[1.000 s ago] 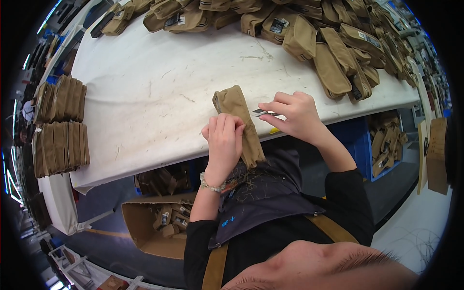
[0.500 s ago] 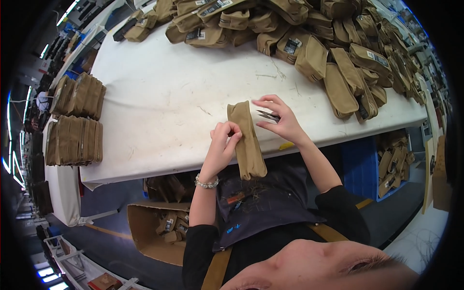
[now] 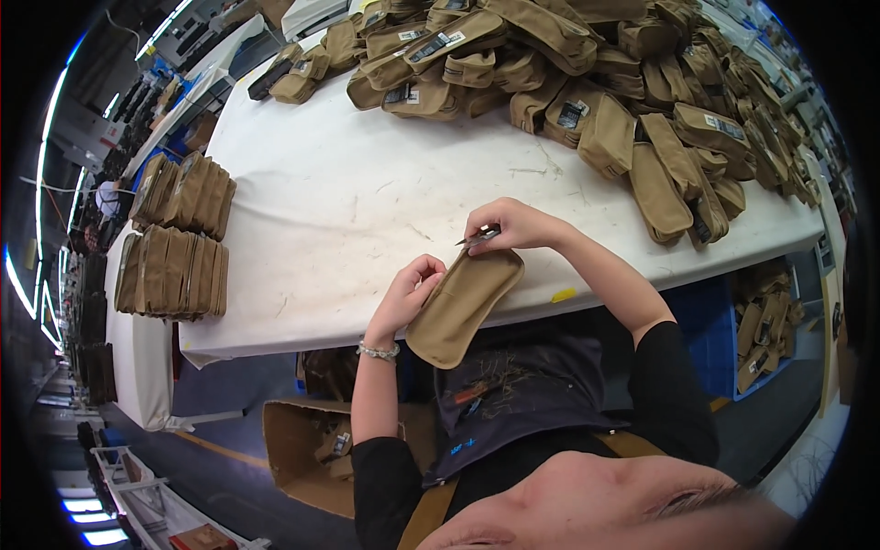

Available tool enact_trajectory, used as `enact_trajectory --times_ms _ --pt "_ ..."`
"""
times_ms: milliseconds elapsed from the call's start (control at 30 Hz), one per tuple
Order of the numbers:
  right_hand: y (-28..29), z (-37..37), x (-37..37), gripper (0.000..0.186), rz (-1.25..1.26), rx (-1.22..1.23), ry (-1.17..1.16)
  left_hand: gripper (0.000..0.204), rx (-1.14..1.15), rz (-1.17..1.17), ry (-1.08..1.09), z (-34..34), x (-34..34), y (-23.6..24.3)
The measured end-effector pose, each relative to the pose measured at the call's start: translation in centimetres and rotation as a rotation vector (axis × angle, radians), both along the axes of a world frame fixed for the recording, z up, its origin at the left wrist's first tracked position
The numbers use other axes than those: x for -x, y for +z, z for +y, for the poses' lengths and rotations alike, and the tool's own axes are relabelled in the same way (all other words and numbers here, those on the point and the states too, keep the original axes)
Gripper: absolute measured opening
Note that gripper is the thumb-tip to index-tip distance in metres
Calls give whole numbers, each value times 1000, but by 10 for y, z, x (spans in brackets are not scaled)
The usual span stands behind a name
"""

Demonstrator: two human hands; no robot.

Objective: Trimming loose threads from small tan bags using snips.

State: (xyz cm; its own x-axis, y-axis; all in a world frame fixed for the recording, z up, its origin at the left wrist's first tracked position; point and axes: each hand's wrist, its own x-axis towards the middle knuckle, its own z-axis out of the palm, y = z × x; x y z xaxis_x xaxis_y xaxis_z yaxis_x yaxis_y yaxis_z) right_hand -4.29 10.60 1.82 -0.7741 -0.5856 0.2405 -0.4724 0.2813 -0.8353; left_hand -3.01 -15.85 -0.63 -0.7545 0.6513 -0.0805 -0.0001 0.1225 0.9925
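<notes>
The right hand (image 3: 513, 223) is closed around a small pair of dark snips (image 3: 479, 238), blades pointing left, and sits at the upper end of a tan fabric pouch (image 3: 469, 307). The left hand (image 3: 408, 295) has its fingers curled in, thumb and fingertips pinched at the pouch's left edge. The pouch slants between the hands — broad face up, its lower end past the near edge of the white table (image 3: 312, 192). A beaded bracelet (image 3: 378, 352) circles the left wrist; loose threads lie on the dark apron (image 3: 541, 403) below. Right of the pouch, a yellow piece (image 3: 563, 296) lies at the table's edge. Farther out are a large heap of similar pouches (image 3: 608, 137) across the far side — and two neat stacks (image 3: 174, 275) at the left.
</notes>
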Motion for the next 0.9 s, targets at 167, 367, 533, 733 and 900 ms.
enact_trajectory --times_ms 167,367,533,733,900 --pt "-4 5 -15 18 -152 -15 54 14 101 71 -293 -3 20 10" --pt "0 5 -30 20 -255 -81 25 18 181 -107 -589 9 40 3" --pt "-8 7 -42 20 -284 -51 -136 16 223 12 -618 18 45 7" --pt "9 -5 -65 15 -265 51 -478 9 274 463 -448 23 45 33" --pt "-13 -23 -65 14 -213 82 -670 9 483 903 -288 29 51 40"
